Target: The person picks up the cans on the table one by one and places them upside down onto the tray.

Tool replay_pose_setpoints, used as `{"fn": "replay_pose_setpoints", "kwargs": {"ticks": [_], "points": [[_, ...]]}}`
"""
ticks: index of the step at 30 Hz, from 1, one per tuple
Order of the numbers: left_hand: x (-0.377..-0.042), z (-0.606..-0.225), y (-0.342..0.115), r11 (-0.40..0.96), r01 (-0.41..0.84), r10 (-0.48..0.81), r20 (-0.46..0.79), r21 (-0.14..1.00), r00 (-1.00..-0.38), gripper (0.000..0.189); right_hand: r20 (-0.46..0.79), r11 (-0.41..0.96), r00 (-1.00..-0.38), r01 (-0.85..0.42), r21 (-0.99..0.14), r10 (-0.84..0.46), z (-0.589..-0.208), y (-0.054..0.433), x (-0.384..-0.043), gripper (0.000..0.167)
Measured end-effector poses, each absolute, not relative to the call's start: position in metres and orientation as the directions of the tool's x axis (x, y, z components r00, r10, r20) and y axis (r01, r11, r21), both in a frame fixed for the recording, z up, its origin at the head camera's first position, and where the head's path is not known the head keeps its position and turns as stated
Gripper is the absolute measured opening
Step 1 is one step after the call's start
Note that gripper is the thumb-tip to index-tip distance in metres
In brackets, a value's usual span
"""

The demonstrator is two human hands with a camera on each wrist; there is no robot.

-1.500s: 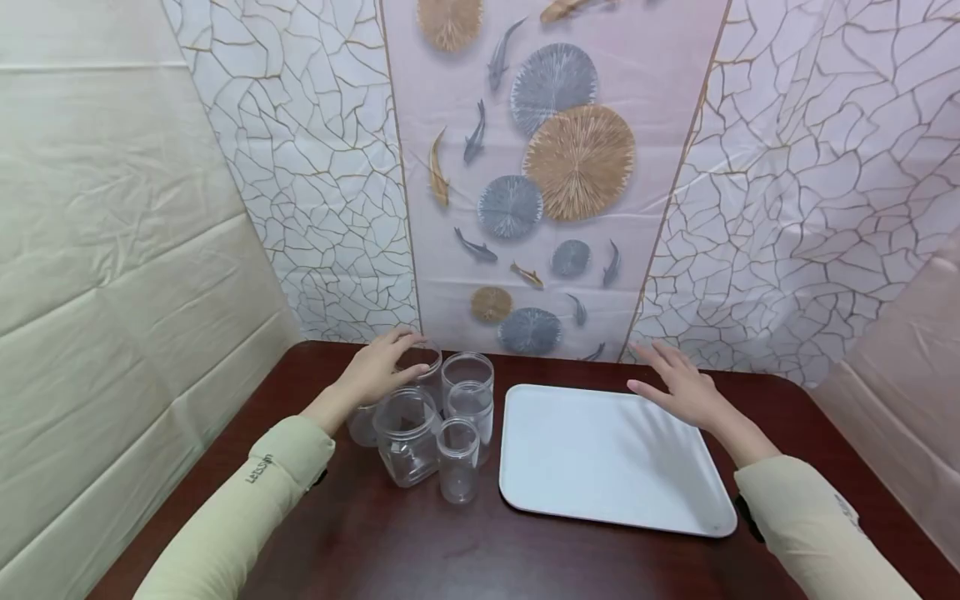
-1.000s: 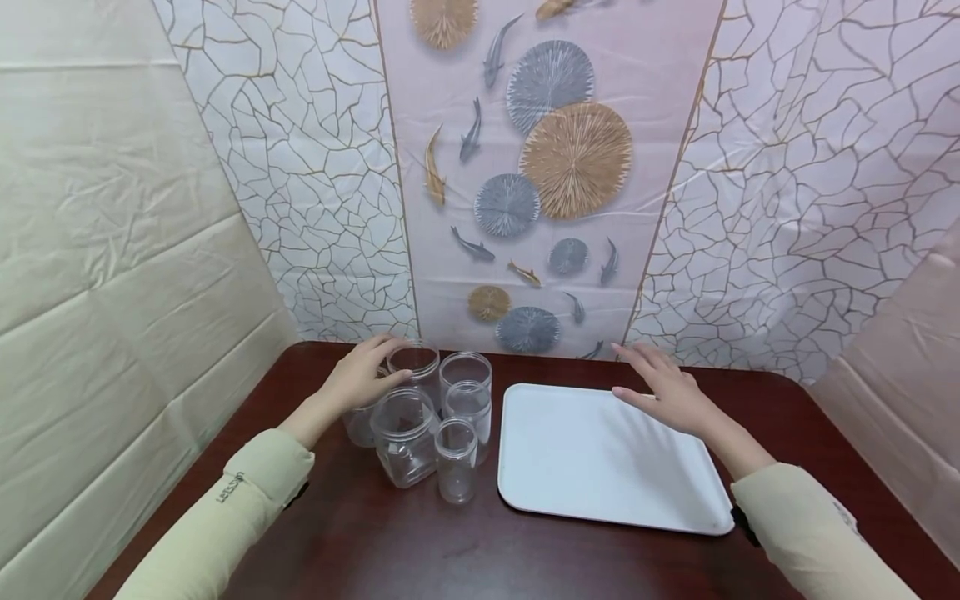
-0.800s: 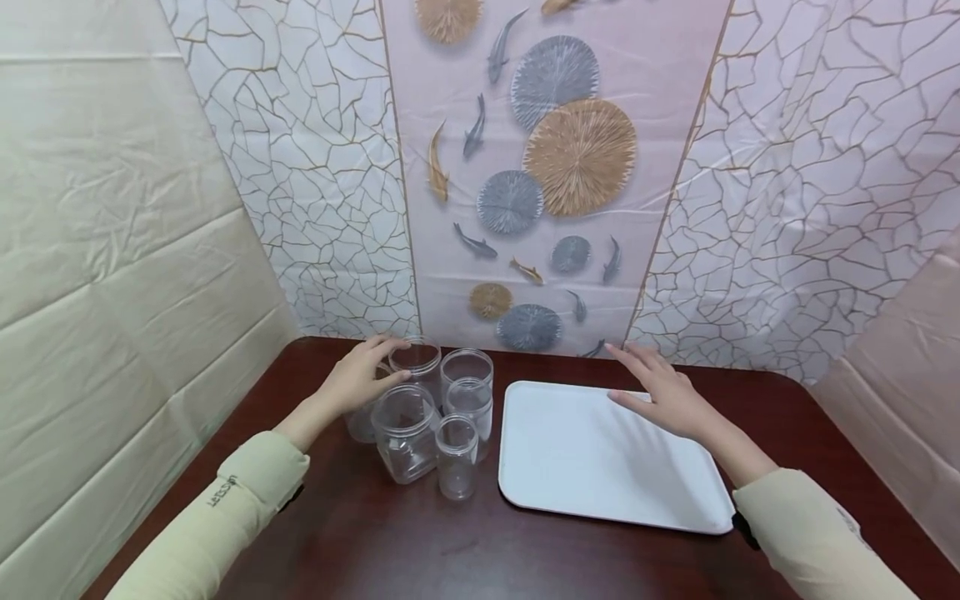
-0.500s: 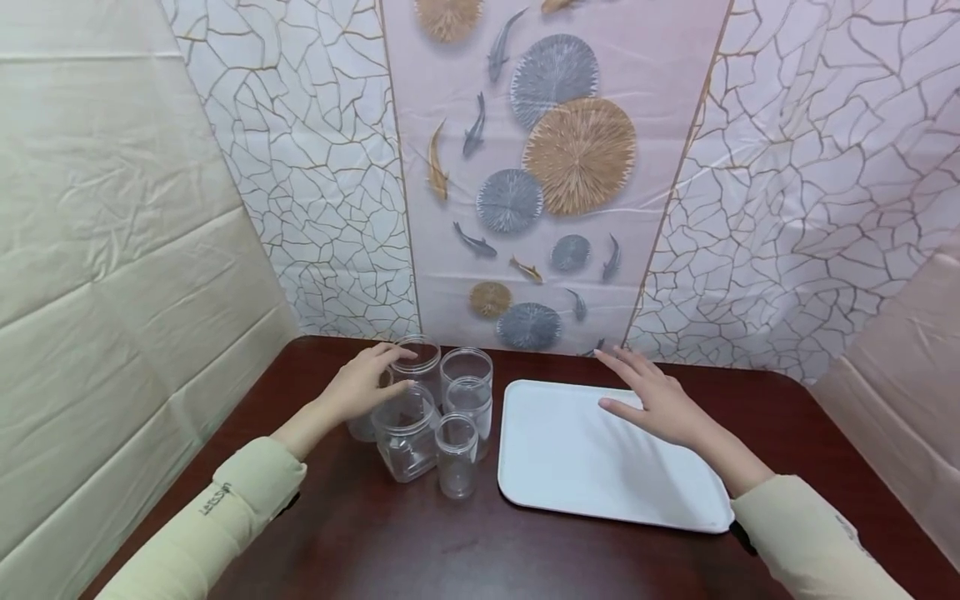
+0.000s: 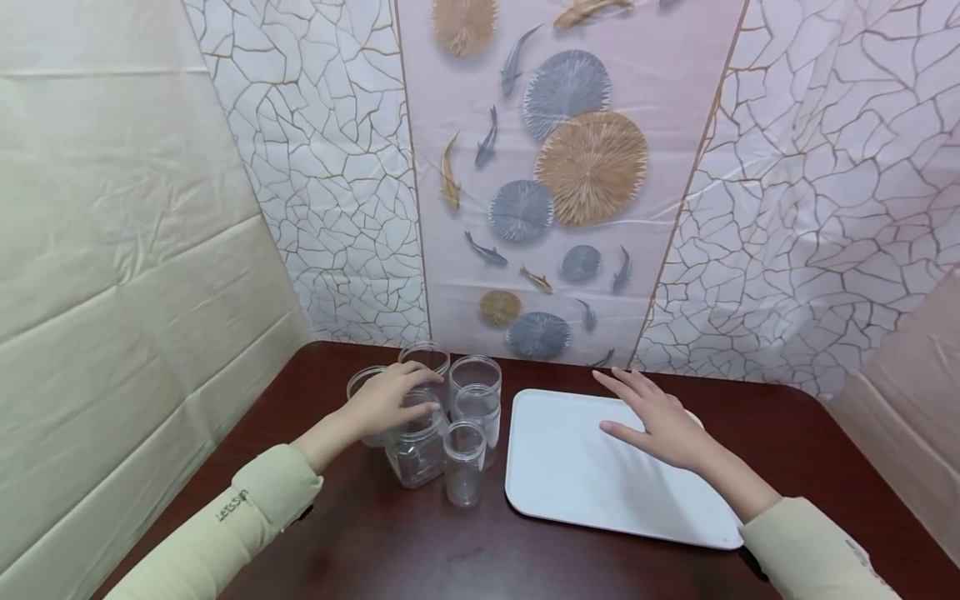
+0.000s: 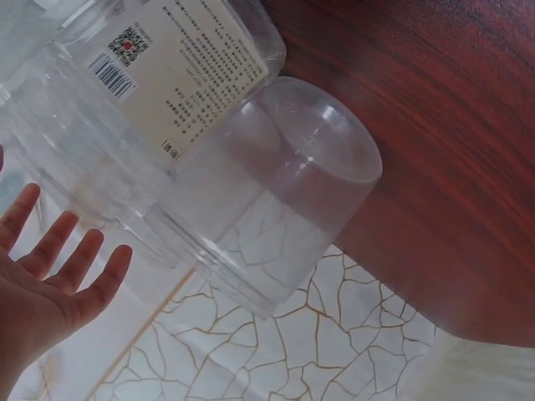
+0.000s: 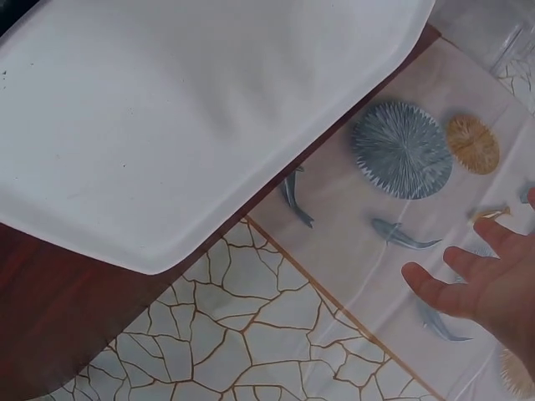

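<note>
Several clear lidless jars stand grouped on the left of the table in the head view. My left hand (image 5: 390, 400) is over them, fingers apart, overlapping the squarish jar (image 5: 416, 462) and holding nothing. A small slim jar (image 5: 463, 475) is in front, a taller round jar (image 5: 476, 371) behind it. In the left wrist view a round jar (image 6: 276, 192) lies beyond the fingertips, beside a printed label (image 6: 196, 79) on another jar. My right hand (image 5: 660, 421) hovers above the white tray (image 5: 585, 475), fingers spread and empty; its fingers (image 7: 443, 288) show in the right wrist view.
A dark red-brown table (image 5: 420, 550) carries the jars and tray. Close behind it hangs a patterned cloth (image 5: 345, 250) with fish and round motifs. A pale cloth wall (image 5: 150, 292) rises along the left side.
My left hand first drew left from the jars, then came back right over the squarish jar. My right hand moved left and nearer above the tray. Jars and tray have stayed put.
</note>
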State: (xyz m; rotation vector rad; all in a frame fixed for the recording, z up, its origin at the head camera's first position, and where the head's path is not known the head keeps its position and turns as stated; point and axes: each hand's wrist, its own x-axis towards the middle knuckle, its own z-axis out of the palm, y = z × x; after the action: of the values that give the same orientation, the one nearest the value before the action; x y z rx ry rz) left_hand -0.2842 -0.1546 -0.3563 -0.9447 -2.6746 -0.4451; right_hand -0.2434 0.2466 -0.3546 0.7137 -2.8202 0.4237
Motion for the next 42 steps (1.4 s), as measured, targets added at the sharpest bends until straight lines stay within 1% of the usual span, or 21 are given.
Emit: {"fn": "replay_pose_setpoints", "kwargs": {"ticks": [3, 9, 15, 21, 25, 33, 42], "points": [[-0.281, -0.353, -0.155, 0.743, 0.638, 0.571, 0.305, 0.204, -0.762, 0.040, 0.267, 0.839, -0.858, -0.497, -0.221, -0.438, -0.354, 0.246, -0.241, 0.065], [-0.276, -0.350, -0.156, 0.733, 0.650, 0.606, 0.243, 0.199, -0.758, 0.044, 0.275, 0.825, -0.844, -0.521, -0.220, -0.460, -0.352, 0.245, -0.238, 0.065], [-0.271, -0.350, -0.157, 0.728, 0.661, 0.627, 0.214, 0.181, -0.749, 0.052, 0.256, 0.823, -0.846, -0.523, -0.223, -0.468, -0.353, 0.243, -0.236, 0.065], [-0.269, -0.352, -0.158, 0.729, 0.661, 0.634, 0.192, 0.175, -0.749, 0.060, 0.248, 0.831, -0.843, -0.525, -0.186, -0.477, -0.355, 0.242, -0.232, 0.065], [-0.269, -0.352, -0.158, 0.727, 0.665, 0.642, 0.173, 0.172, -0.747, 0.062, 0.248, 0.831, -0.839, -0.529, -0.171, -0.484, -0.356, 0.240, -0.230, 0.066], [-0.268, -0.349, -0.156, 0.756, 0.627, 0.626, 0.075, 0.190, -0.777, 0.071, 0.247, 0.821, -0.830, -0.545, -0.169, -0.500, -0.360, 0.237, -0.229, 0.066], [-0.271, -0.345, -0.153, 0.749, 0.640, 0.645, 0.033, 0.173, -0.763, 0.073, 0.253, 0.820, -0.825, -0.551, -0.156, -0.506, -0.363, 0.239, -0.231, 0.067]]}}
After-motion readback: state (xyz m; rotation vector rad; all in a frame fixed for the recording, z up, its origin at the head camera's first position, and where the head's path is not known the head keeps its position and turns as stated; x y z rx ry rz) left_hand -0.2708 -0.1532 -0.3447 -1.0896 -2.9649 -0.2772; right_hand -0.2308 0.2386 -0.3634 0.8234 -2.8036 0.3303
